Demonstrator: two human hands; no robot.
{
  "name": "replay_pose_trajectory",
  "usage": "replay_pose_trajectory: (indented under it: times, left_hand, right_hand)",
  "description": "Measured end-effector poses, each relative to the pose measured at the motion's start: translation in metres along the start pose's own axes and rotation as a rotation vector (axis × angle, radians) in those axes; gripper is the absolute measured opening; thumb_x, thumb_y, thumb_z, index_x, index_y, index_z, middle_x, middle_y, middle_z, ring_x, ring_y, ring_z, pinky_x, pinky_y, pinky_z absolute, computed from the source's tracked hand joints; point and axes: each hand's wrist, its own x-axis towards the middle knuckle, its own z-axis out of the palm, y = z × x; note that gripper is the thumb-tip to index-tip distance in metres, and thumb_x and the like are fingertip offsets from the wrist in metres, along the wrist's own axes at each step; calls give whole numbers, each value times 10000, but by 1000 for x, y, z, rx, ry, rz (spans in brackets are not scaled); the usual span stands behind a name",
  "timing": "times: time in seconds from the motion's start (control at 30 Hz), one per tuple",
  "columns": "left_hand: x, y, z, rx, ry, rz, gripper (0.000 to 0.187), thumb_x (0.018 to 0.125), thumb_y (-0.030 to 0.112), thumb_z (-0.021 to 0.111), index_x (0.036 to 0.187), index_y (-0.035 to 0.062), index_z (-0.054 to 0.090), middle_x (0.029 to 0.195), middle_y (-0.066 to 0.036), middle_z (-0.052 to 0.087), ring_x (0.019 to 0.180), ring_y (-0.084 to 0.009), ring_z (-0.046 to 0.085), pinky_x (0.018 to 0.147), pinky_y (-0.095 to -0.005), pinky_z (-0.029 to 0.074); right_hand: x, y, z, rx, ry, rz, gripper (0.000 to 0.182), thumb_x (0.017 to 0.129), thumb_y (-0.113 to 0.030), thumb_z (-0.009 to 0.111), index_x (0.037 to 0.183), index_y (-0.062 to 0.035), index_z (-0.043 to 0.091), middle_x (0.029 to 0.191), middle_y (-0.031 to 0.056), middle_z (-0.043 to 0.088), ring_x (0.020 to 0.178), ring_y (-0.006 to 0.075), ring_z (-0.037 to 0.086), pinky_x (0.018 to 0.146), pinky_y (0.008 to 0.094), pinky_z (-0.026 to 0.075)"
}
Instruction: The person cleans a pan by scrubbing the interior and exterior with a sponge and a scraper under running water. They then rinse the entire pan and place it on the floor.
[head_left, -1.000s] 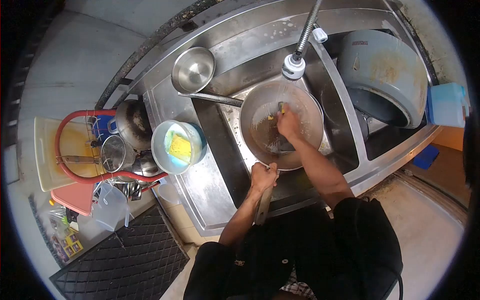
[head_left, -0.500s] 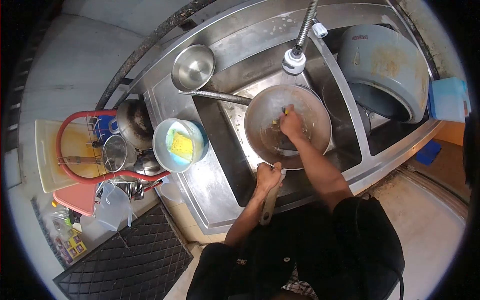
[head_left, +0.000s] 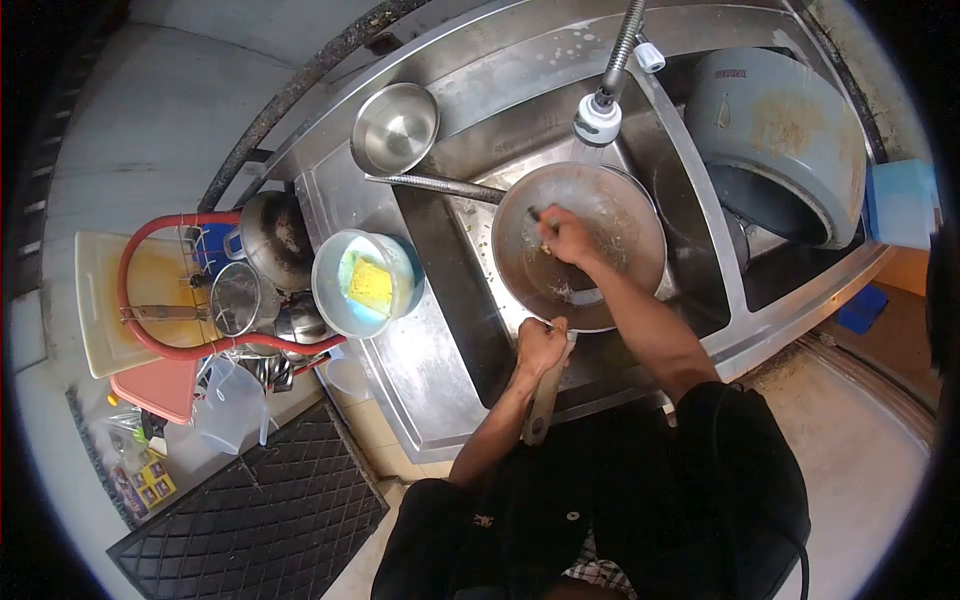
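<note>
A wide frying pan (head_left: 625,285) rests over the steel sink, its inside wet and brownish with pale suds. My left hand (head_left: 541,347) is wrapped round the near end of its long handle (head_left: 543,405). Inside the pan, my right hand (head_left: 568,238) is closed on a small scrubbing sponge (head_left: 534,213); dark and yellow bits show beside the fingers, the rest is hidden. The white tap head (head_left: 598,122) hangs just beyond the pan, spraying water. Left of the sink stands a plastic tub (head_left: 326,262) holding a yellow sponge (head_left: 370,287) in bluish liquid.
A steel bowl (head_left: 396,130) sits on the sink's back ledge. Another metal handle (head_left: 440,187) reaches leftward from under the pan. A large grey pot (head_left: 775,130) lies tilted in the right basin. Far left, a red-rimmed rack (head_left: 125,290) holds a strainer (head_left: 236,300) and pans.
My right hand has swept leftward and slightly away from me across the pan's inside. My left hand keeps its hold on the handle. The whole view has shifted slightly.
</note>
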Motion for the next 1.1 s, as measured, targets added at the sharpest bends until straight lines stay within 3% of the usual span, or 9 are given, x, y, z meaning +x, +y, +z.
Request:
replay_pose_trajectory:
  times: [0.07, 0.2, 0.3, 0.43, 0.53, 0.77, 0.87, 1.03, 1.1]
  left_hand:
    - [-4, 12, 0, -66, 26, -54, 440, 867, 173, 515, 495, -59, 557, 460, -135, 561, 390, -223, 595, 390, -341, 476]
    - [-3, 6, -3, -3, 17, -6, 402, 870, 178, 506, 599, -102, 604, 520, -151, 600, 401, -222, 591, 383, -340, 461]
    - [-2, 7, -5, -13, 9, 16, 399, 871, 172, 503, 601, -107, 600, 531, -159, 603, 401, -223, 589, 377, -342, 464]
    - [-2, 4, -5, -23, 21, 12, 416, 875, 171, 505, 558, -85, 586, 520, -151, 599, 405, -221, 597, 390, -342, 477]
    - [1, 0, -7, -41, 24, -8, 431, 876, 173, 503, 523, -65, 574, 492, -138, 585, 399, -219, 597, 401, -340, 483]
    - [0, 8, -9, -39, 29, -26, 427, 851, 182, 519, 503, -63, 554, 465, -136, 563, 405, -223, 602, 413, -341, 491]
    - [-1, 9, -7, 71, 1, -27, 415, 856, 188, 525, 555, -93, 571, 500, -158, 583, 438, -238, 623, 435, -346, 499]
    - [1, 12, 0, 160, -26, -31, 421, 843, 193, 531, 535, -93, 563, 489, -168, 572, 433, -243, 620, 438, -347, 498]
    - [1, 11, 0, 188, -28, -2, 424, 841, 190, 533, 525, -93, 557, 482, -170, 567, 429, -244, 618, 435, -348, 497]
  right_hand:
    - [1, 1, 1, 87, -227, 57, 170, 850, -205, 638, 937, -72, 577, 770, 181, 634, 709, 360, 634, 634, 427, 490]
    - [13, 13, 9, -34, 129, -203, 192, 874, -205, 630, 966, -50, 564, 651, 78, 586, 576, 146, 570, 546, 322, 457]
    - [-10, -20, -9, 156, -532, 16, 193, 837, -227, 670, 947, -87, 595, 768, 145, 639, 720, 281, 642, 682, 401, 494]
    - [-6, -10, 3, 93, -236, -178, 221, 847, -247, 669, 983, -90, 595, 758, 128, 636, 688, 234, 644, 657, 384, 493]
    - [-14, -35, -17, 223, -622, 75, 236, 878, -239, 648, 1033, -76, 575, 714, 84, 614, 560, 138, 570, 538, 326, 458]
    - [-14, -29, -12, 406, -570, 162, 264, 891, -271, 641, 1041, -68, 563, 659, 49, 589, 510, 121, 522, 491, 328, 436]
    - [-8, -12, 8, 410, -478, 173, 246, 900, -266, 626, 1033, -74, 547, 643, 55, 583, 507, 126, 535, 484, 323, 431]
    - [20, 10, 39, 387, 624, 357, 243, 912, -256, 601, 1040, -72, 506, 646, 86, 601, 586, 179, 596, 566, 333, 468]
    - [5, -3, 38, 517, 387, 350, 242, 915, -252, 593, 1042, -68, 499, 639, 91, 599, 595, 189, 601, 579, 340, 472]
